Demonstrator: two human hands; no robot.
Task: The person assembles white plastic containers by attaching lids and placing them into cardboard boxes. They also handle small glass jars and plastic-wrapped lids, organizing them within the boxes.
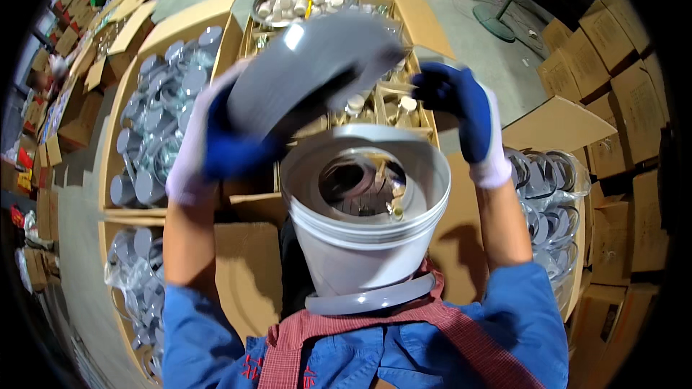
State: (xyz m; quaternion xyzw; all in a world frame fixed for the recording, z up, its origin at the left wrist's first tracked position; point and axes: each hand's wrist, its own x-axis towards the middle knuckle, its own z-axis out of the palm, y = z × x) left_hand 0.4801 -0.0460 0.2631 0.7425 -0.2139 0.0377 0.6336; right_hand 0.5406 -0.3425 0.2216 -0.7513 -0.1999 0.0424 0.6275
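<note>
A large glossy grey curved plastic piece [310,65], smeared by motion, is raised over the work area. My left hand [234,144], in a blue-and-white glove, grips its left side. My right hand [454,101], gloved the same way, is off to its right, fingers stretched toward the piece and apart from it. Below both hands stands a light grey bucket [364,245], its mouth facing up. Inside it I see a ring-shaped inner part with a round opening, and a small brass-coloured fitting [396,210]. A grey curved rim [371,299] shows under the bucket, against my apron.
Cartons of grey plastic parts [155,115] stand at left, with more ringed grey parts [551,209] at right. Ahead, a metal bowl of pale fittings [303,0] rests on a divided carton. Stacked boxes [620,86] and a fan stand [497,21] are at far right.
</note>
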